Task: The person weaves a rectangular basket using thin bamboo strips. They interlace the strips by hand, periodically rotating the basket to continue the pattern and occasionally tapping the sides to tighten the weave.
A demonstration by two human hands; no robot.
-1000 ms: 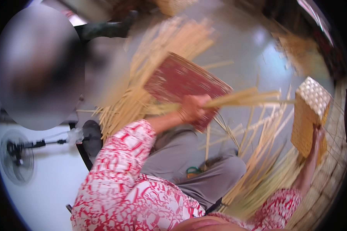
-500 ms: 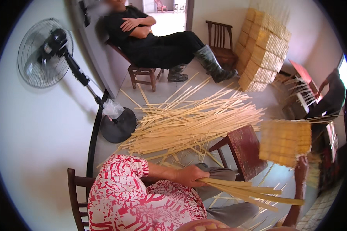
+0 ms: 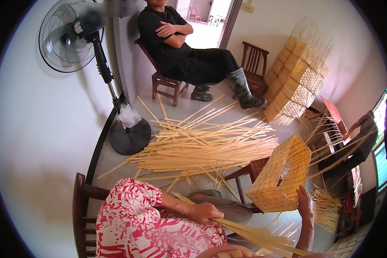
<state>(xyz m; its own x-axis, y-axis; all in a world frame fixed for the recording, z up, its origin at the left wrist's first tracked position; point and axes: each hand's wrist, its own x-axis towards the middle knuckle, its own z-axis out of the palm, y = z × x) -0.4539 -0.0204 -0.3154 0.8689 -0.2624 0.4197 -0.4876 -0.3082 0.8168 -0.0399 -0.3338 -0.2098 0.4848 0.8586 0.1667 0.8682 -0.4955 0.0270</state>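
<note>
My left hand (image 3: 205, 213) is closed round a bundle of flat pale bamboo strips (image 3: 253, 234), which fan out toward the lower right. At the right my right hand (image 3: 304, 202) grips the lower right edge of a woven bamboo basket (image 3: 268, 195). The basket is tilted, with its hollow inside partly showing and loose strip ends sticking out to the right. It is in front of part of a dark red wooden stool (image 3: 258, 167); whether the two touch I cannot tell.
Many loose bamboo strips (image 3: 202, 148) cover the floor ahead. A standing fan (image 3: 101, 64) is at the left. Beyond the strips a person in black (image 3: 176, 56) sits with folded arms. Stacked woven baskets (image 3: 299, 81) stand far right, near another person (image 3: 361, 133) bending over.
My right hand has brought the basket left, turning it so its inside shows. The strips in my left hand now slant further down. My view has shifted slightly to the right.
</note>
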